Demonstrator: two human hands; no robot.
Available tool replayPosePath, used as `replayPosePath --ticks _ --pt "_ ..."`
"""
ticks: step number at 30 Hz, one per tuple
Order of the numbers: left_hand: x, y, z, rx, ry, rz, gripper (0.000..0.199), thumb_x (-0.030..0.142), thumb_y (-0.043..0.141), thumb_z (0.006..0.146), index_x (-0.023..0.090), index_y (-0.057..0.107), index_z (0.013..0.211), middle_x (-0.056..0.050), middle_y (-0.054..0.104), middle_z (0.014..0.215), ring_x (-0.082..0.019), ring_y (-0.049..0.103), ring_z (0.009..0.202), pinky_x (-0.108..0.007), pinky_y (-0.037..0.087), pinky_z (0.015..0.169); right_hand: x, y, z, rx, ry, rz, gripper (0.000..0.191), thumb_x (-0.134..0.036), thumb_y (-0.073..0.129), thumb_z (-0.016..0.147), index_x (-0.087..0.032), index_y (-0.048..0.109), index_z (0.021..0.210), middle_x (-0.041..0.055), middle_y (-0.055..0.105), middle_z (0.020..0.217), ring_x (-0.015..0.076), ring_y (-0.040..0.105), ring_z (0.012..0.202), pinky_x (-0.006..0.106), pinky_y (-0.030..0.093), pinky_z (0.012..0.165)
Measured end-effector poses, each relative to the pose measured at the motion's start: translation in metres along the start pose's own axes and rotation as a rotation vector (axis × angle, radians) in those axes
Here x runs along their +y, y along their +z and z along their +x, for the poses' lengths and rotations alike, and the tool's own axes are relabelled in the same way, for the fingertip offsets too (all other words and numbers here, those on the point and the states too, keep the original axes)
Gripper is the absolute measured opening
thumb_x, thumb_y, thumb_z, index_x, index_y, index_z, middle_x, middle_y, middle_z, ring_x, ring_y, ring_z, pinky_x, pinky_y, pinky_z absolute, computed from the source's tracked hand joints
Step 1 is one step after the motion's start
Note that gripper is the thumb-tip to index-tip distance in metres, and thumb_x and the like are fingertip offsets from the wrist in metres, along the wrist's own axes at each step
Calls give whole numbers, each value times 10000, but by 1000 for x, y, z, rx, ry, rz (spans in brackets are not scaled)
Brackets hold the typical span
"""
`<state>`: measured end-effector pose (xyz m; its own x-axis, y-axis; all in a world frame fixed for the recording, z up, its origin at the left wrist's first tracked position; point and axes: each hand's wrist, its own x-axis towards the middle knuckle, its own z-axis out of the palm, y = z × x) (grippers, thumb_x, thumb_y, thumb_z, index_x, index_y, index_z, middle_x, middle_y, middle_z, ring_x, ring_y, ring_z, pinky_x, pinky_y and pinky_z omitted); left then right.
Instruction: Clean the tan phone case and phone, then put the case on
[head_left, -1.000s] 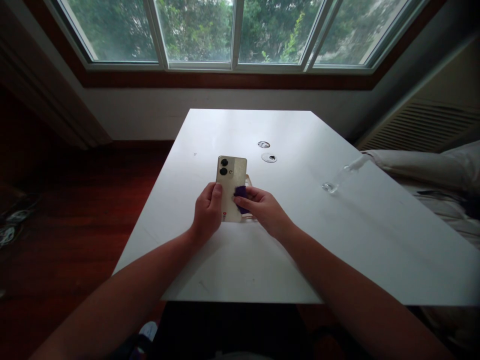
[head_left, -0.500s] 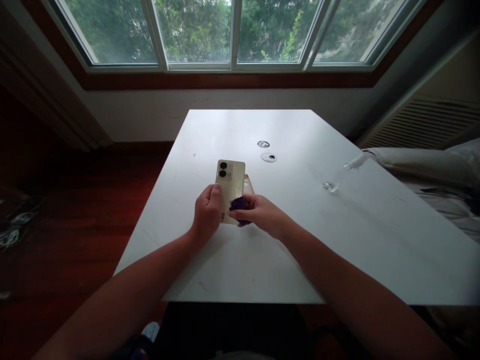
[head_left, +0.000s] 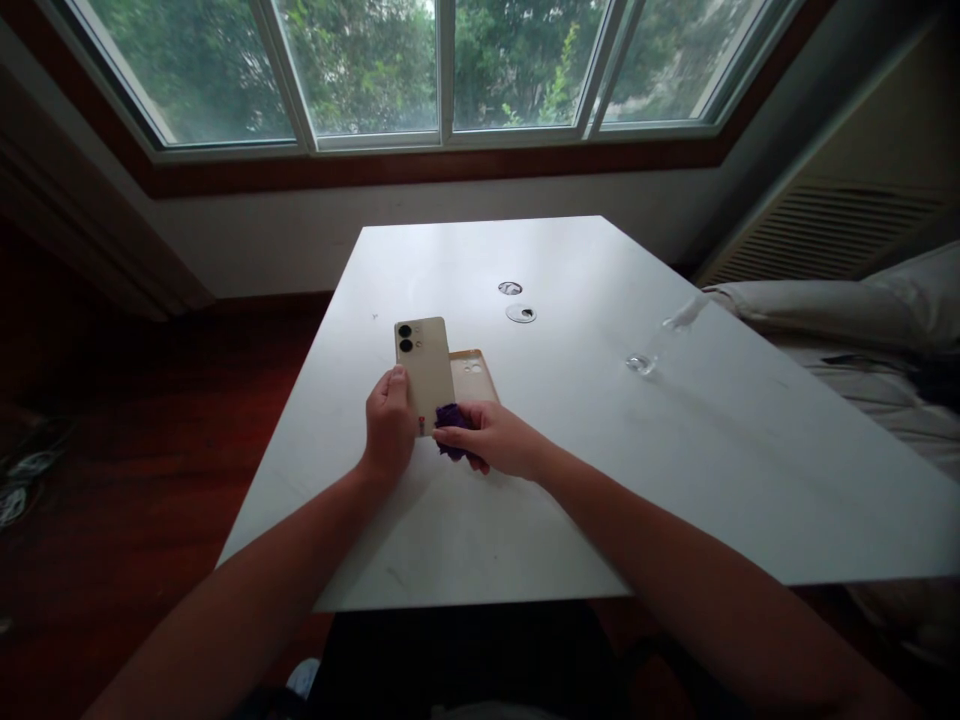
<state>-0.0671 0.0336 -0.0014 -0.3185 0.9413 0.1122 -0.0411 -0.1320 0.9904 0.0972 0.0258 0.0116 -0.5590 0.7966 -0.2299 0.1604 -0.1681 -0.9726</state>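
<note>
Above the surface (head_left: pixel 450 550), the left hand (head_left: pixel 388 425) is gripping the phone (head_left: pixel 430 375), now baring more of the case (head_left: pixel 472 382). The right hand (head_left: pixel 499 438) is pinching purple cloth (head_left: pixel 448 416), reaching the near right corner.

A room in a home.
Reddish wood floor (head_left: pixel 150 510), curtain (head_left: pixel 105 220), wood-trimmed sliding window (head_left: pixel 445 80) onto trees (head_left: pixel 517 60); dimly at right, perhaps a bed (head_left: pixel 817 308).

Obstacles: phone case (head_left: pixel 472 384), clear obj (head_left: pixel 646 360); tbl (head_left: pixel 562 390) free btwn.
</note>
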Motion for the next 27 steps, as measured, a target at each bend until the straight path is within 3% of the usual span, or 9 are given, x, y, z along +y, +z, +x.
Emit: replayPosePath --ticks 6,10,13,17,27 --pt "0 -2 1 -45 31 31 353 503 484 998 184 607 911 -22 625 811 -149 549 674 -236 464 594 1 3 -1 105 -62 -8 312 -458 734 850 -161 688 931 21 708 726 79 523 460 189 401 380" --pt "-1 -3 2 -82 29 80 398 547 490 994 176 611 914 -32 628 796 -158 561 680 -244 462 595 0 6 -1 187 -111 0 357 -499 738 835 -144 714 873 23 685 674 95 521 491 209 390 420" --pt "-1 -3 3 -107 33 112 418 565 498 991 173 617 909 -35 626 791 -164 565 691 -248 458 597 2 4 0 248 -154 -20 389 -535 736 831 -146 725 830 27 675 652 122 563 537 235 438 486" --pt "1 -2 1 -133 55 171 408 556 492 999 183 601 877 -18 593 755 -156 542 674 -238 431 572 8 0 3 329 -185 -30 437 -573 749 812 -150 744 920 62 723 776 163 636 645 267 504 566" --pt "1 -1 -3 -217 70 179 422 578 489 999 185 580 874 -39 631 778 -165 556 654 -252 420 552 9 -5 11 476 -250 124 461 -603 738 813 -157 739 931 51 721 831 173 635 711 296 537 674"
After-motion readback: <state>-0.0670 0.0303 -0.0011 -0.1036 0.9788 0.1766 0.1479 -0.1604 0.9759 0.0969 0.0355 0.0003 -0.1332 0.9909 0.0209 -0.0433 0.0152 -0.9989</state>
